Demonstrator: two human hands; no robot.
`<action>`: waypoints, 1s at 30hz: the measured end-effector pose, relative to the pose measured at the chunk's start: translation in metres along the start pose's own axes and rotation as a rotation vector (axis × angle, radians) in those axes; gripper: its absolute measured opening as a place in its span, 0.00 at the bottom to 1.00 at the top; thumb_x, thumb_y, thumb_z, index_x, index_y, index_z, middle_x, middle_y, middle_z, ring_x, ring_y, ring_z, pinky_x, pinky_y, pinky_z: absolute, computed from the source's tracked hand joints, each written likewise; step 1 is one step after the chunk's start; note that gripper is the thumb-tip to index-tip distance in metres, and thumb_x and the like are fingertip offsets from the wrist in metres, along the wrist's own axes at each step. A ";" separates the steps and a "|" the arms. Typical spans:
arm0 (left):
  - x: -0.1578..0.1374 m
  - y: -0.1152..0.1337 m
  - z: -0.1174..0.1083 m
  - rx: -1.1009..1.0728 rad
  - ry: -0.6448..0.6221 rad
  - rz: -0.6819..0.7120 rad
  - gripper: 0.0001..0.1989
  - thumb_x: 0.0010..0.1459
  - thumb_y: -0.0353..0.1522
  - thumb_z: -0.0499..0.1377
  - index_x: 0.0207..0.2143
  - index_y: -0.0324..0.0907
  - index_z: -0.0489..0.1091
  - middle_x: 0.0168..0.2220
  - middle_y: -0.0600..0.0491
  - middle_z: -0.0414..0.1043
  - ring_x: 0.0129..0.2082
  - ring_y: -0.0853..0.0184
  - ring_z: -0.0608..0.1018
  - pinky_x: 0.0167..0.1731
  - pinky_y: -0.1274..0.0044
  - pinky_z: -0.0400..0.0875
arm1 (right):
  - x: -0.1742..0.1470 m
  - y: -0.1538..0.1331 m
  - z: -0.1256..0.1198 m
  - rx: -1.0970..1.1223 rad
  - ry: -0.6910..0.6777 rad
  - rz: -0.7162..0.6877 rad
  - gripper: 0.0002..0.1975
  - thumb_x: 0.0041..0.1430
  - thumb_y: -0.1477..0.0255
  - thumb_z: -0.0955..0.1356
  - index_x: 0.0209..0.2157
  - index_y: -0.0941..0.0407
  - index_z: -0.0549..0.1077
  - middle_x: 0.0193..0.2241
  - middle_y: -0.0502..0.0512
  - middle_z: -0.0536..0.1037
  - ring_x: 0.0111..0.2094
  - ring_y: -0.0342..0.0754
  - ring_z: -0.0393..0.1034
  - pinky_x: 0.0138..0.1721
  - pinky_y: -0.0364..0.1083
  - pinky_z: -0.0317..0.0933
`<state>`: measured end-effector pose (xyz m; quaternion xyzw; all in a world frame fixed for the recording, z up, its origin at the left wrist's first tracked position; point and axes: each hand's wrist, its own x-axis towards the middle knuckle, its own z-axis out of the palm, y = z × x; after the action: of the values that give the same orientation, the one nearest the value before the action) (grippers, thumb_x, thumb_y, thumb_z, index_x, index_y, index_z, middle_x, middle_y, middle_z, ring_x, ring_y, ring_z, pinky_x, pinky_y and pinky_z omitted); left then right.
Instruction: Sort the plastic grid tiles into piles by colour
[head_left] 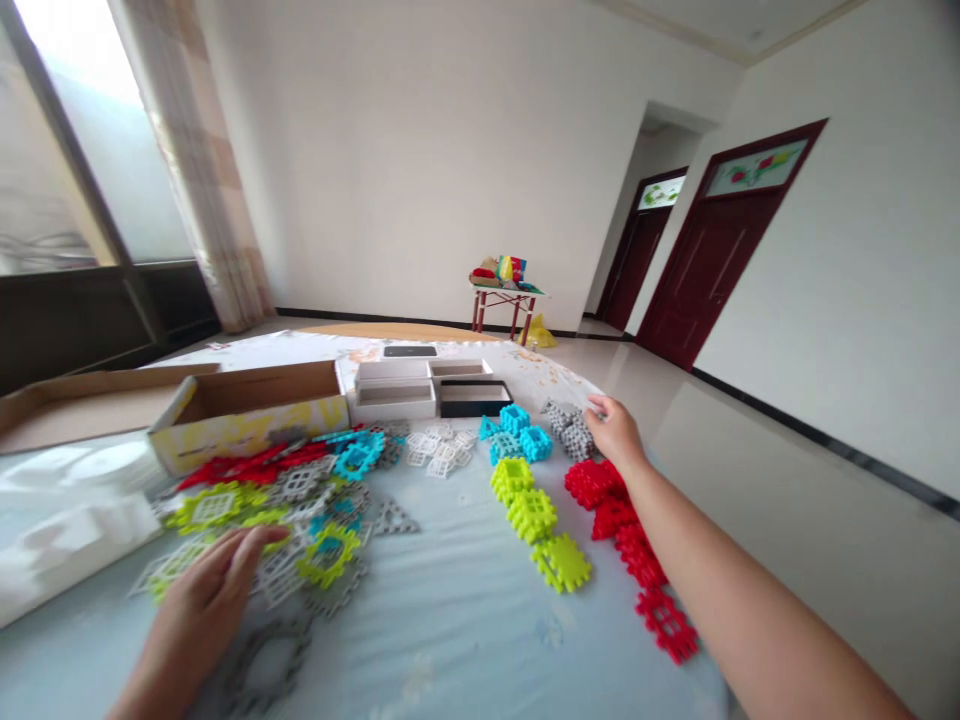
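Grey pieces [576, 437] sit just by my right hand [616, 430], a mixed pile [300, 485] by my left hand [214, 585], and I can't tell how open or full either is.

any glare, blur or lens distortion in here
Head view: the window burns out to white near its top, the glossy floor shows pale reflections; head view again: white packaging looks smeared, the lime plastic pieces sharper, and the nearer door leans, likely wide-angle distortion.
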<state>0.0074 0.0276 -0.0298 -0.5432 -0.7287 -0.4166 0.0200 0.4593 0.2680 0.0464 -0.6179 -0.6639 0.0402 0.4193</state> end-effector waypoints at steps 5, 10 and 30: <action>-0.004 0.022 -0.008 -0.081 -0.061 -0.030 0.20 0.55 0.45 0.46 0.33 0.45 0.73 0.36 0.55 0.75 0.38 0.67 0.75 0.40 0.79 0.66 | -0.073 -0.080 0.032 0.302 -0.267 -0.347 0.13 0.53 0.68 0.63 0.41 0.56 0.71 0.40 0.57 0.74 0.41 0.48 0.69 0.40 0.47 0.64; -0.007 0.022 -0.011 -0.130 -0.054 -0.044 0.19 0.56 0.44 0.46 0.35 0.45 0.72 0.37 0.54 0.74 0.37 0.68 0.74 0.38 0.79 0.66 | -0.140 -0.152 0.065 0.442 -0.505 -0.570 0.10 0.53 0.73 0.65 0.38 0.55 0.72 0.38 0.55 0.75 0.43 0.47 0.67 0.47 0.49 0.60; -0.002 0.015 -0.022 -0.191 -0.024 -0.084 0.21 0.55 0.45 0.47 0.35 0.42 0.73 0.36 0.51 0.75 0.36 0.65 0.75 0.38 0.77 0.68 | -0.192 -0.185 0.072 0.264 -0.733 -0.800 0.09 0.58 0.65 0.64 0.34 0.54 0.72 0.37 0.53 0.75 0.42 0.47 0.66 0.44 0.46 0.57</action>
<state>0.0110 0.0132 -0.0080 -0.5167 -0.7078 -0.4781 -0.0583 0.2483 0.0945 0.0083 -0.2058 -0.9383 0.1730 0.2174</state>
